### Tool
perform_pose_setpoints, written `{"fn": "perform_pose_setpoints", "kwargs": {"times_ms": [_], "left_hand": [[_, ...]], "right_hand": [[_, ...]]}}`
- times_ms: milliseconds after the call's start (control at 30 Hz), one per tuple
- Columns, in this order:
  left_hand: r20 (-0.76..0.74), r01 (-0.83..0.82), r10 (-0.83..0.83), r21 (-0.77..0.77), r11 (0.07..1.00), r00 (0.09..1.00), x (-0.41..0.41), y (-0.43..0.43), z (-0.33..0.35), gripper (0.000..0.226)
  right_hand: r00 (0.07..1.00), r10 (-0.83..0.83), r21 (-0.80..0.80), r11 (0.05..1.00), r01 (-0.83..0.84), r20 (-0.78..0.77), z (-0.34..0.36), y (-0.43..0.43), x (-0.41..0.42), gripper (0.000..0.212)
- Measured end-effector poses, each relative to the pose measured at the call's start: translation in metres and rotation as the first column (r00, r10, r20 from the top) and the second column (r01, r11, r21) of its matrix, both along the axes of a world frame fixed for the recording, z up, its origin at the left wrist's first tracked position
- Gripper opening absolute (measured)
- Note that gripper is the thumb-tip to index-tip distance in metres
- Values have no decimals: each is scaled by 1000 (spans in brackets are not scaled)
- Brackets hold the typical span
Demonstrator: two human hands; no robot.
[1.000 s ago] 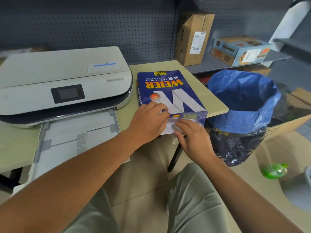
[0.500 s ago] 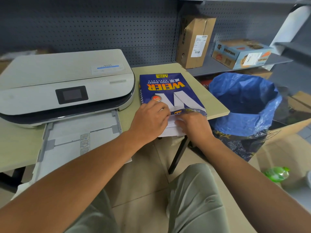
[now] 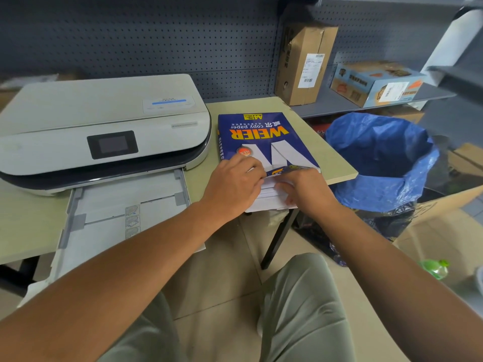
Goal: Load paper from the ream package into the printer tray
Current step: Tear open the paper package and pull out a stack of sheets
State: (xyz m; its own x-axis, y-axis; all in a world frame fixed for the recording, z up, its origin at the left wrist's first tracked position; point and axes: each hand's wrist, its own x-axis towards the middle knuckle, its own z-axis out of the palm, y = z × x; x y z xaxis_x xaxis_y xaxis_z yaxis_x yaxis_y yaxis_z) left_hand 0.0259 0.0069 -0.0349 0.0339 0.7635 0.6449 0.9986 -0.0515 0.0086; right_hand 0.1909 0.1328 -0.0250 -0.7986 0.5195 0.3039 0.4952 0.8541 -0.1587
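A blue ream package point(image 3: 261, 137) lies flat on the table, right of the white printer point(image 3: 104, 129). Its near end is open, and a stack of white sheets point(image 3: 269, 198) sticks out over the table edge. My left hand point(image 3: 232, 184) rests on the package's near left corner, fingers touching the sheets. My right hand point(image 3: 305, 192) grips the protruding sheets from the right, under the lifted wrapper flap point(image 3: 290, 169). The printer's paper tray point(image 3: 125, 210) is pulled out toward me, left of both hands.
A blue bag-lined bin point(image 3: 384, 163) stands right of the table point(image 3: 337, 165). Cardboard boxes point(image 3: 303, 64) sit on a grey shelf behind. A green bottle point(image 3: 433, 267) lies on the floor at right. My knees are below the table edge.
The stack of sheets has come further out of the package's open end. My right hand has moved from the flap down onto the sheets.
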Motion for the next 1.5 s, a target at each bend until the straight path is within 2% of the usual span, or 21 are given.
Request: {"fn": "perform_pose_setpoints", "kwargs": {"times_ms": [67,233,367,400,567,667,767,933,1033,1233,1500], "left_hand": [[-1,0,0,-4,1000,1000,0,0,0,22],[6,2,-2,-2,1000,1000,1,1,1,20],[27,6,-6,0,1000,1000,0,1,0,19],[34,9,-9,1,1000,999,0,2,1,19],[56,17,-18,17,1000,998,2,2,3,19],[64,12,-13,14,1000,998,1,1,3,18],[69,-1,0,7,1000,998,0,2,2,17],[73,-4,4,7,1000,997,1,3,-2,17],[77,-4,4,6,1000,997,1,2,-3,17],[68,-6,6,7,1000,998,-2,2,-2,17],[72,-5,6,-2,1000,997,-4,3,-3,19]], "right_hand": [[999,-1,-12,1000,2,39,1,0,-1,19],[999,39,10,999,-39,-16,3,-1,3,20],[961,-48,131,991,12,272,-1,7,-11,47],[954,-77,180,983,25,289,-3,8,-14,49],[999,41,174,984,-45,30,-23,6,-4,42],[996,77,164,984,-69,-44,-21,4,-7,39],[985,151,129,982,-139,-84,-16,7,-8,27],[993,110,172,978,-116,44,-10,9,-10,16],[986,154,148,976,-162,64,-9,10,-10,10],[983,181,139,974,-181,15,-8,13,-10,13],[985,145,66,986,-151,89,4,15,-9,22]]}}
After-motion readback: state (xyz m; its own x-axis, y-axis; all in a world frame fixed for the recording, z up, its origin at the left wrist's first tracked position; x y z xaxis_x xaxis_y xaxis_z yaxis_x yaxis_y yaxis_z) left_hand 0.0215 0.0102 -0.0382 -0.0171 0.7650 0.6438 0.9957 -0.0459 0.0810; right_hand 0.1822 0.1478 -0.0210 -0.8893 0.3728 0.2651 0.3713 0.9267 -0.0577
